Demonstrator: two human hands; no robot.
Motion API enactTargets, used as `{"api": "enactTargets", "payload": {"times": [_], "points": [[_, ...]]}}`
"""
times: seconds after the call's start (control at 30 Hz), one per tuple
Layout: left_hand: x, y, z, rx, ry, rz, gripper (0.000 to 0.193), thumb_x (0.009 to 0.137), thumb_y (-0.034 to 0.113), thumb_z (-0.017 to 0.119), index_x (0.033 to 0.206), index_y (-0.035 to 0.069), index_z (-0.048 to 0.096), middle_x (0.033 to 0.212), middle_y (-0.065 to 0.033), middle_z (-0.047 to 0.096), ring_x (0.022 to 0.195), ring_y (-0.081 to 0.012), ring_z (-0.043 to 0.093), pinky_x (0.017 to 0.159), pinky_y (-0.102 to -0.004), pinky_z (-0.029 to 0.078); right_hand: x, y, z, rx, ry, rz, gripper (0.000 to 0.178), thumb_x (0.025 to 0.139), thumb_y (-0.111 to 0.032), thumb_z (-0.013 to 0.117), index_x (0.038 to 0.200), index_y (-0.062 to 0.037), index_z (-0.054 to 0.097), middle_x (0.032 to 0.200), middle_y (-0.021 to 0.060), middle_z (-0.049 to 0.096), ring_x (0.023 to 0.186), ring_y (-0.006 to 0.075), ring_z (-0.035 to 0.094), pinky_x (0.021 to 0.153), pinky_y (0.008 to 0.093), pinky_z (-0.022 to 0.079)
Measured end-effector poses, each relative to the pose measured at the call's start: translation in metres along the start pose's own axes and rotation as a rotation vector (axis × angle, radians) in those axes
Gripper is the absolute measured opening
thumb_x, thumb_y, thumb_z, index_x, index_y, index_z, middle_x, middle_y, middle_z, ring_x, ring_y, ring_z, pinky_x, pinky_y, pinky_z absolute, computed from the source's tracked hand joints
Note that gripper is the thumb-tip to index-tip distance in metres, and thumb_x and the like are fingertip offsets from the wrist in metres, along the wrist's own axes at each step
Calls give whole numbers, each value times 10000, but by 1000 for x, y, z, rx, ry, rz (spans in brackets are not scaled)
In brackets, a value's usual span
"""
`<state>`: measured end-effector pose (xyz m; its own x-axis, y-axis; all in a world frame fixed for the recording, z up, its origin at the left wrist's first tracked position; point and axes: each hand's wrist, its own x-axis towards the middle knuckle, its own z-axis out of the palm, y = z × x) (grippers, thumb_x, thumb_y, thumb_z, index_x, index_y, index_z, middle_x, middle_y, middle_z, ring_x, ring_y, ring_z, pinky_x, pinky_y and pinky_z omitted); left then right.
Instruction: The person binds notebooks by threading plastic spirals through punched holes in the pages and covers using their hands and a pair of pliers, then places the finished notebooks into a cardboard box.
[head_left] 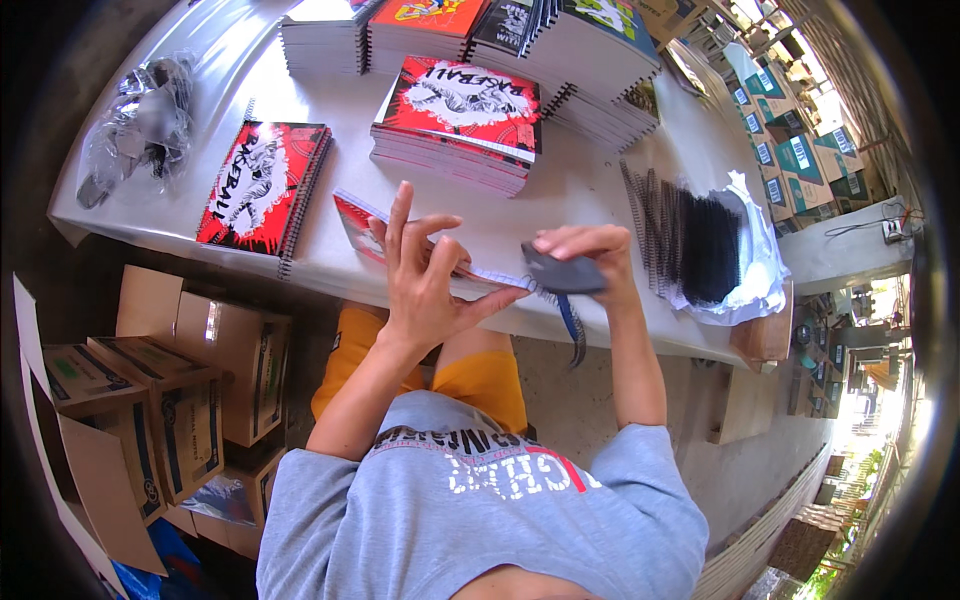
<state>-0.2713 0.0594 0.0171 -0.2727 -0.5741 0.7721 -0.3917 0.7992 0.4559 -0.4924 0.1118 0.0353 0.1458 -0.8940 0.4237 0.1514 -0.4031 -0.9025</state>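
My left hand (425, 275) grips a red-covered notebook (352, 220), its thumb along the near edge and fingers over the cover. The notebook is tilted up at the table's front edge, its page edges facing me. A bit of dark spiral coil shows at its right end. In my right hand (605, 250) is a dark grey, flat, rounded block (563, 273), held against or just beside that end; contact cannot be made out. Below it hangs a dark, curved strip (574, 330) with a blue part.
A finished-looking spiral notebook (262, 185) lies at left, and a red notebook stack (455, 130) stands ahead. More notebook piles (325, 45) line the back. Loose black coils (700, 240) lie at right, a plastic-wrapped bundle (145, 125) far left. Cardboard boxes (150, 400) sit lower left.
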Motion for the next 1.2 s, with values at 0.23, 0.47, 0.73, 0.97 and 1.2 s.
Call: {"api": "enactTargets", "payload": {"times": [0.23, 0.47, 0.73, 0.97, 1.2], "points": [[-4, -6, -6, -56, -8, -36, 529, 599, 534, 778, 654, 104, 473, 870, -96, 484, 1291, -374, 327, 1056, -520, 176, 10, 0, 9, -425, 86, 202, 265, 647, 118, 608, 857, -9, 706, 898, 144, 689, 856, 244, 666, 767, 307, 523], [3, -1, -3, -79, -49, -17, 534, 556, 550, 767, 657, 112, 479, 801, -66, 481, 1132, -288, 458, 1064, -516, 149, 15, -1, 9, -649, 143, 167, 212, 667, 68, 630, 841, -19, 714, 871, 150, 689, 833, 260, 666, 776, 327, 521], [3, -2, -2, -143, -28, -49, 583, 506, 507, 809, 784, 96, 502, 849, -77, 517, 1114, -294, 466, 1043, -508, 194, 12, -11, 18, -164, 231, -20, 119, 700, 2, 657, 809, -4, 705, 851, 174, 681, 789, 244, 659, 771, 381, 527], [1, -7, -1, -170, -28, -30, 819, 448, 484, 842, 1055, 70, 480, 995, -111, 541, 1137, -293, 449, 1049, -508, 189, 32, -7, 18, 22, 36, -194, 119, 701, -73, 699, 802, -10, 704, 817, 174, 679, 783, 297, 668, 768, 398, 524], [5, -12, 6, -265, -2, -95, 881, 432, 424, 869, 1127, 68, 460, 1092, -125, 522, 1143, -293, 445, 1053, -514, 173, 37, -11, 33, 136, 8, -182, 149, 697, 0, 638, 825, -9, 712, 855, 170, 685, 801, 250, 671, 762, 328, 525]]}}
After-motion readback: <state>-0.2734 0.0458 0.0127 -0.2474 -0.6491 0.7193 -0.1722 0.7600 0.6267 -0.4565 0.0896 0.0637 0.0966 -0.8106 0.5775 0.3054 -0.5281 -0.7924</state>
